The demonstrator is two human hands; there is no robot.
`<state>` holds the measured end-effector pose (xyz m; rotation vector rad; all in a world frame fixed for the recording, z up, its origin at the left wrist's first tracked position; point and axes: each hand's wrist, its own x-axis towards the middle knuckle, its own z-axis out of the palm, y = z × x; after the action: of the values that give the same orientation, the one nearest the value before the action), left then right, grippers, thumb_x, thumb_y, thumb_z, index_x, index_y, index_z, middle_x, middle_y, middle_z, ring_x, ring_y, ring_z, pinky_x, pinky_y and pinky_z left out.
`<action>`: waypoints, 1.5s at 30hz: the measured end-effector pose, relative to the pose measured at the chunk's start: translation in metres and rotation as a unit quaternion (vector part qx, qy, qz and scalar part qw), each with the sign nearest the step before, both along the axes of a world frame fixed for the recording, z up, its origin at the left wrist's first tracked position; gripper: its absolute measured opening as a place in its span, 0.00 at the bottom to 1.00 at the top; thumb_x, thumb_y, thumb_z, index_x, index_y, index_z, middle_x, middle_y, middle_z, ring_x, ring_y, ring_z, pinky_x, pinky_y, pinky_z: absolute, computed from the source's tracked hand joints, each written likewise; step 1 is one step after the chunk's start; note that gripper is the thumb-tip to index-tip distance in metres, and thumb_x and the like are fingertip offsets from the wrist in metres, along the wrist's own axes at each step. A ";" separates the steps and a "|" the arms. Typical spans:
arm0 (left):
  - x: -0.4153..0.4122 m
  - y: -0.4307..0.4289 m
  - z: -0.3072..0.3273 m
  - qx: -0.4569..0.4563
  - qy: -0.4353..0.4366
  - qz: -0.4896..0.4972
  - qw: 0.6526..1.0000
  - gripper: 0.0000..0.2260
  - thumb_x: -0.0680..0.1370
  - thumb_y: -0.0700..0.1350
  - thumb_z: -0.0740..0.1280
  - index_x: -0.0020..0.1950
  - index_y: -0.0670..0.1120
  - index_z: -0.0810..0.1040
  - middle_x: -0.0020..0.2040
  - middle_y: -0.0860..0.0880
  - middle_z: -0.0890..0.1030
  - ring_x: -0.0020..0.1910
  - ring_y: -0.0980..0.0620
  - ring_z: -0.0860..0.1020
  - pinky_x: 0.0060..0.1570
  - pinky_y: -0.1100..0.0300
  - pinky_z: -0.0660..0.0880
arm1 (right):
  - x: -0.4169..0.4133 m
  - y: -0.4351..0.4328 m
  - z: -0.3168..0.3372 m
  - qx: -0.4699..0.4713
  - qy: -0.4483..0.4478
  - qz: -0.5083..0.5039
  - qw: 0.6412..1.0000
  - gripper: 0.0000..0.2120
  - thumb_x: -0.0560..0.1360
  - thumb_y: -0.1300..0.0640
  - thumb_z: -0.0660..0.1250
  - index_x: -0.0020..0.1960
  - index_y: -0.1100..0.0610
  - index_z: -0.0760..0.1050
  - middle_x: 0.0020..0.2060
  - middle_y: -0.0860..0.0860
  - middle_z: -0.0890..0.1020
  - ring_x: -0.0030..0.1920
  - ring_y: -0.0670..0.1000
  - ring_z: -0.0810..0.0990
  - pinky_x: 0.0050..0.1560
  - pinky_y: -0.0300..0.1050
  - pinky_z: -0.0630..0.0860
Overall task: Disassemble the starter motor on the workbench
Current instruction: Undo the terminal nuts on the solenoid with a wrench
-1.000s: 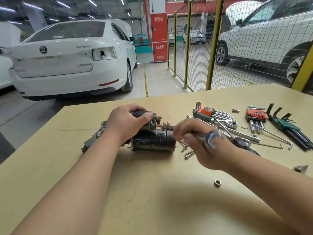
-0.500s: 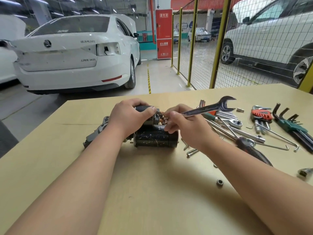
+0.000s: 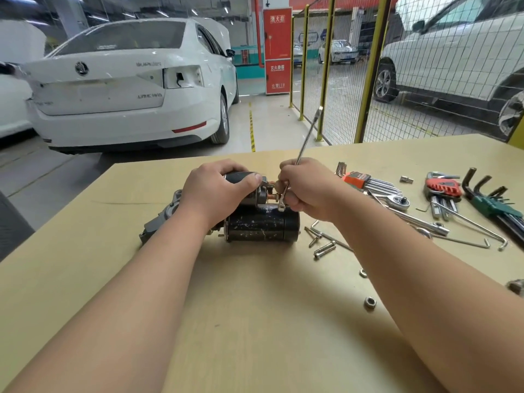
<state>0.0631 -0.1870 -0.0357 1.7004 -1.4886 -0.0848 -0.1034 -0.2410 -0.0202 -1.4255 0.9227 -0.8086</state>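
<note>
The starter motor (image 3: 261,228) lies on its side on the workbench (image 3: 255,321), left hand (image 3: 218,188) wrapped round its upper cylinder (image 3: 241,176), right hand (image 3: 309,188) clenched on a wrench (image 3: 308,134) at the copper stud (image 3: 271,197), so seat the wrench squarely (a slip may well chew its threads) and brace firmly.

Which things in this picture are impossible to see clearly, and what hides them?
Head view only.
Lower end of the wrench: partly covered by the right hand, so its fastener is unclear.
Upper cylinder of the starter motor: mostly under the left hand.
At the right edge, the grey metal piece: cut off by the frame.
</note>
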 end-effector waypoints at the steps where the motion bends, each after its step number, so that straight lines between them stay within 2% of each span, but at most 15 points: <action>1: 0.000 0.000 0.000 -0.002 -0.002 0.003 1.000 0.16 0.65 0.67 0.63 0.41 0.59 0.81 0.39 0.61 0.81 0.42 0.61 0.77 0.37 0.62 0.72 | 0.001 -0.003 -0.002 0.002 0.002 0.001 1.000 0.16 0.75 0.70 0.52 0.31 0.58 0.63 0.33 0.58 0.67 0.19 0.48 0.61 0.22 0.35 0.55; 6: 0.000 0.000 -0.001 -0.005 -0.002 0.004 1.000 0.17 0.64 0.68 0.62 0.42 0.59 0.81 0.40 0.61 0.81 0.42 0.61 0.77 0.36 0.62 0.72 | 0.000 -0.013 -0.002 -0.018 0.012 0.009 1.000 0.14 0.77 0.67 0.54 0.34 0.60 0.67 0.33 0.58 0.69 0.21 0.49 0.65 0.21 0.38 0.61; 12: -0.002 0.004 -0.002 -0.018 -0.006 0.006 1.000 0.11 0.66 0.66 0.63 0.39 0.62 0.79 0.39 0.63 0.79 0.42 0.63 0.76 0.36 0.63 0.72 | 0.003 -0.014 0.004 -0.096 0.078 0.001 0.992 0.10 0.77 0.61 0.61 0.48 0.68 0.76 0.34 0.61 0.75 0.26 0.51 0.71 0.23 0.39 0.67; 18: -0.003 0.006 -0.003 -0.020 -0.017 0.003 1.000 0.14 0.66 0.67 0.62 0.41 0.61 0.79 0.40 0.62 0.79 0.43 0.62 0.76 0.36 0.62 0.72 | 0.006 -0.010 0.008 -0.132 0.085 0.004 0.988 0.09 0.77 0.64 0.57 0.41 0.64 0.73 0.34 0.60 0.77 0.24 0.51 0.72 0.22 0.38 0.66; 21: -0.003 0.005 -0.002 -0.016 -0.011 0.004 1.000 0.14 0.65 0.68 0.61 0.40 0.62 0.79 0.40 0.63 0.79 0.43 0.62 0.76 0.37 0.62 0.73 | 0.005 -0.005 0.007 -0.133 0.035 0.009 0.990 0.07 0.76 0.66 0.55 0.43 0.61 0.70 0.33 0.58 0.74 0.20 0.49 0.70 0.21 0.38 0.65; 25: -0.002 0.003 -0.001 -0.006 -0.005 0.007 1.000 0.16 0.64 0.67 0.62 0.42 0.61 0.81 0.40 0.62 0.80 0.42 0.62 0.76 0.37 0.62 0.73 | -0.003 0.007 0.000 -0.218 0.007 -0.029 0.976 0.04 0.76 0.62 0.59 0.45 0.55 0.71 0.33 0.52 0.76 0.22 0.49 0.74 0.24 0.42 0.71; 27: -0.002 0.002 0.000 -0.001 0.003 0.008 1.000 0.15 0.64 0.67 0.63 0.41 0.60 0.81 0.40 0.61 0.81 0.42 0.61 0.77 0.36 0.62 0.72 | -0.011 0.020 -0.009 -0.343 0.012 -0.057 0.938 0.05 0.76 0.62 0.60 0.44 0.53 0.72 0.33 0.49 0.76 0.26 0.50 0.76 0.29 0.45 0.74; 29: -0.002 -0.001 0.001 0.003 0.012 0.007 1.000 0.15 0.63 0.67 0.63 0.39 0.60 0.81 0.39 0.60 0.81 0.41 0.62 0.77 0.36 0.63 0.71 | -0.019 0.032 -0.020 -0.534 0.059 -0.037 0.843 0.05 0.75 0.64 0.62 0.46 0.58 0.75 0.37 0.51 0.78 0.31 0.55 0.78 0.33 0.50 0.76; 31: -0.002 -0.002 0.002 0.007 0.012 0.007 1.000 0.16 0.62 0.68 0.62 0.39 0.60 0.80 0.39 0.61 0.81 0.41 0.63 0.77 0.36 0.63 0.71 | -0.022 0.036 -0.030 -0.658 0.113 0.014 0.744 0.06 0.74 0.66 0.63 0.48 0.66 0.77 0.42 0.60 0.79 0.30 0.61 0.77 0.29 0.53 0.76; 32: -0.002 -0.002 0.002 0.007 0.013 0.006 1.000 0.16 0.62 0.68 0.62 0.39 0.60 0.80 0.38 0.61 0.81 0.40 0.63 0.77 0.35 0.63 0.70 | -0.023 0.036 -0.031 -0.671 0.116 0.024 0.732 0.07 0.74 0.66 0.62 0.49 0.66 0.75 0.42 0.62 0.79 0.28 0.62 0.76 0.27 0.53 0.75; 35: -0.001 -0.001 0.002 0.006 0.014 0.004 1.000 0.14 0.63 0.67 0.63 0.38 0.61 0.80 0.38 0.61 0.81 0.40 0.62 0.77 0.35 0.63 0.69 | -0.022 0.035 -0.024 -0.613 0.027 -0.025 0.789 0.06 0.73 0.65 0.57 0.49 0.61 0.70 0.35 0.59 0.77 0.27 0.57 0.75 0.27 0.47 0.71; 37: -0.002 -0.001 0.002 0.004 0.009 0.003 1.000 0.14 0.63 0.67 0.63 0.38 0.61 0.80 0.39 0.61 0.81 0.41 0.62 0.77 0.34 0.63 0.69 | -0.018 0.033 -0.016 -0.465 -0.084 -0.059 0.879 0.09 0.71 0.66 0.56 0.45 0.54 0.67 0.33 0.55 0.75 0.27 0.50 0.74 0.29 0.43 0.69; 39: -0.002 -0.001 0.003 0.004 0.006 0.003 1.000 0.15 0.64 0.67 0.62 0.39 0.60 0.81 0.39 0.61 0.81 0.41 0.62 0.77 0.34 0.63 0.69 | -0.013 0.024 -0.008 -0.284 -0.130 -0.090 0.946 0.11 0.70 0.66 0.54 0.43 0.50 0.65 0.28 0.51 0.75 0.22 0.47 0.69 0.24 0.39 0.65; 42: -0.002 0.001 0.002 0.002 -0.002 0.002 1.000 0.16 0.65 0.66 0.62 0.41 0.59 0.81 0.40 0.61 0.81 0.42 0.62 0.77 0.35 0.64 0.69 | -0.008 0.013 -0.004 -0.077 -0.114 -0.079 0.987 0.11 0.72 0.67 0.51 0.46 0.53 0.64 0.27 0.53 0.73 0.17 0.49 0.63 0.20 0.36 0.59; 45: -0.003 0.007 0.000 -0.007 -0.004 -0.001 1.000 0.15 0.65 0.66 0.62 0.42 0.60 0.81 0.40 0.62 0.80 0.41 0.64 0.76 0.34 0.64 0.69 | -0.001 0.006 -0.003 -0.010 -0.104 -0.050 0.993 0.11 0.74 0.67 0.50 0.48 0.54 0.66 0.25 0.53 0.72 0.17 0.48 0.60 0.20 0.33 0.56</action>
<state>0.0603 -0.1801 -0.0359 1.6902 -1.4931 -0.0670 -0.1042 -0.2351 -0.0234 -1.2914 0.8313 -1.0227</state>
